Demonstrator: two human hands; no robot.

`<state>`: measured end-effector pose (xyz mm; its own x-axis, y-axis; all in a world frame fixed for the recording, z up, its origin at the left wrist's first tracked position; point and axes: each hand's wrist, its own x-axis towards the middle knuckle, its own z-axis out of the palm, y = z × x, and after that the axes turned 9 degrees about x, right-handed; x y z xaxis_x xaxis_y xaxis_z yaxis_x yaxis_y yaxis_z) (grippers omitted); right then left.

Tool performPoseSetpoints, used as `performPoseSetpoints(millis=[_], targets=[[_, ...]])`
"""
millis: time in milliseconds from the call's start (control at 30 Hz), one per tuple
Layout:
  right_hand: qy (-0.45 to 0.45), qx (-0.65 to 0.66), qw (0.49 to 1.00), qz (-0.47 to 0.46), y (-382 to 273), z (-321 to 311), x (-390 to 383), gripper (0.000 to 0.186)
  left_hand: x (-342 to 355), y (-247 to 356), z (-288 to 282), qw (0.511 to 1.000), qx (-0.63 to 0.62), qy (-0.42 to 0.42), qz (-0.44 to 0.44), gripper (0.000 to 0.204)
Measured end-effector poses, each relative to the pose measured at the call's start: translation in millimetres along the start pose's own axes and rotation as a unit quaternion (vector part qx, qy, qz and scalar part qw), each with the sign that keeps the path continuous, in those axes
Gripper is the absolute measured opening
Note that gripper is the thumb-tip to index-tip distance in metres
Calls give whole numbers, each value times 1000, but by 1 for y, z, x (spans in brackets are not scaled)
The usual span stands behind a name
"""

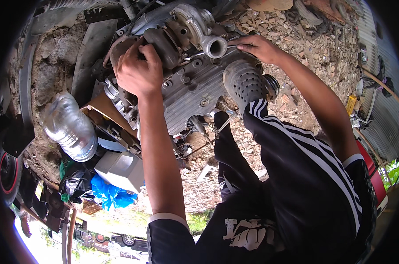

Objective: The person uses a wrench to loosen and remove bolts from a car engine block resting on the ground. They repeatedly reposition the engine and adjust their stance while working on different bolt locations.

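Observation:
A greasy engine point(193, 94) with a ribbed grey metal cover lies on the ground in front of me. On its far side sits a turbocharger point(188, 28) with a round open outlet. My left hand point(140, 70) is closed at the dark, rusty housing point(162, 46) beside it; its fingertips are hidden. Just right of the outlet, my right hand point(257, 47) has its fingers stretched together over a slim metal bar point(233, 46), apparently a wrench handle. The bar seems to run behind the outlet. My perforated grey shoe point(243, 81) rests against the engine cover's right end.
To the left lie a large clear plastic bottle point(72, 127), a cardboard box point(109, 112), a white container point(120, 170) and a blue plastic bag point(113, 193). Broken rubble point(311, 57) covers the ground at right, up to corrugated metal sheeting point(384, 114).

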<state>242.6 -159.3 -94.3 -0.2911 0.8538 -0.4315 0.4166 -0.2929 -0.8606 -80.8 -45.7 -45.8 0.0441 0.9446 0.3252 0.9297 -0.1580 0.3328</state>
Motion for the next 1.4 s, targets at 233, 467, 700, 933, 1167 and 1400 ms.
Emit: performPoseSetpoints(millis=[233, 467, 700, 933, 1167, 1400], targets=[[15, -35, 996, 81, -8, -5, 18, 42, -2, 3, 7, 1000, 2, 6, -15, 34], [-15, -312, 950, -13, -143, 95, -47, 46, -1, 7, 8, 999, 19, 30, -16, 28], [29, -196, 980, -8, -128, 55, -62, 32, -3, 1, 1, 999, 27, 22, -12, 29], [82, -71, 994, 20, -30, 19, -42, 38, -3, 7, 5, 1000, 2, 25, -19, 29], [36, -66, 997, -23, -1, 6, -3, 40, -3, 2, 3, 999, 21, 23, -26, 28], [53, -52, 983, 170, 16, -11, 47, 55, -1, 10, 9, 999, 8, 37, -7, 29]])
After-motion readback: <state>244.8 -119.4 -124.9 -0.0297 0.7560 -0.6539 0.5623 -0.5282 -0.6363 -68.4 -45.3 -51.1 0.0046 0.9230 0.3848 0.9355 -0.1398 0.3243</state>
